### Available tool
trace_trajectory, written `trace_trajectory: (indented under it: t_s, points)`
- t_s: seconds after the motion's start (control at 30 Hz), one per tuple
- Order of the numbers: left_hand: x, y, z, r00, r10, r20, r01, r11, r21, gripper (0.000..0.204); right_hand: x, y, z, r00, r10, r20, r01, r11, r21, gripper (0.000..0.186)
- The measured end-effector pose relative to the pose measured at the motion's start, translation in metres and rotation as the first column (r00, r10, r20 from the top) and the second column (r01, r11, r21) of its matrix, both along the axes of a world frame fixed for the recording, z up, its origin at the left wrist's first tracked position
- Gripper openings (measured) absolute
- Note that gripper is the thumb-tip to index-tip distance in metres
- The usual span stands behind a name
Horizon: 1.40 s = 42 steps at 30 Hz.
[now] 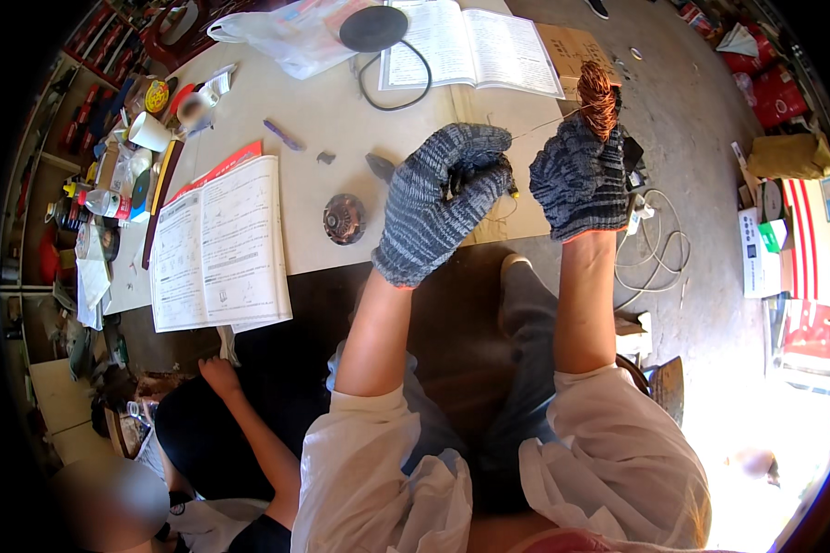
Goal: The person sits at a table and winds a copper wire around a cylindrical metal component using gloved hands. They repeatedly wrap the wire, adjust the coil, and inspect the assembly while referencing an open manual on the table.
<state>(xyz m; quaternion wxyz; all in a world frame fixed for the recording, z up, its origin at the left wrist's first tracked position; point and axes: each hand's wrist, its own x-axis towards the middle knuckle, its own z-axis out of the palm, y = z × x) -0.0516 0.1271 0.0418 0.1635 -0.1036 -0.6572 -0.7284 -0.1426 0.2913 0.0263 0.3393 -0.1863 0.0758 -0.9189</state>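
Observation:
Both my hands wear grey knitted gloves and are raised over the table's near edge. My right hand [581, 175] grips a coil of copper wire [601, 97] that sticks up out of the fist. A thin strand of wire [549, 123] runs from the coil to my left hand [438, 198], which is closed around a small dark tool or wire end that I cannot make out. The two hands are a short gap apart.
The beige table [341, 120] holds an open booklet [217, 244] at its near left corner, a small round metal part [344, 219], an open book [470, 41], a black disc with cable [373, 28] and a plastic bag [286, 32]. Another person [221, 433] sits lower left. Cables [655, 249] lie on the floor to the right.

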Motion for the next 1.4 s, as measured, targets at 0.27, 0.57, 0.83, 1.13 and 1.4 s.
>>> trace_trajectory:
  t_s: [0.27,0.57,0.83,1.13,1.4]
  points:
    - [-0.001,-0.007,-0.005,0.995,-0.068,-0.067,0.061,0.993,-0.101,0.029,0.001,0.002,0.004,0.999,-0.042,0.0,0.042,0.996,0.083,0.022]
    - [-0.002,-0.005,-0.005,0.995,0.096,-0.035,-0.099,0.992,-0.072,0.021,0.016,-0.012,0.026,0.956,-0.176,0.237,0.109,0.957,0.271,0.031]
    - [0.001,-0.023,-0.004,0.993,0.073,0.093,-0.071,0.997,-0.032,0.015,0.023,0.007,0.039,0.189,0.314,-0.93,0.83,0.455,0.323,0.034]
    - [-0.005,-0.022,-0.015,0.976,0.21,0.066,-0.197,0.968,-0.157,0.015,0.021,-0.011,0.02,0.241,0.276,-0.93,0.964,-0.179,0.197,0.022]
    - [-0.002,-0.014,-0.008,0.968,0.048,0.245,-0.092,0.981,0.171,0.025,0.016,-0.017,0.014,-0.067,0.268,-0.961,0.988,-0.12,-0.102,0.057]
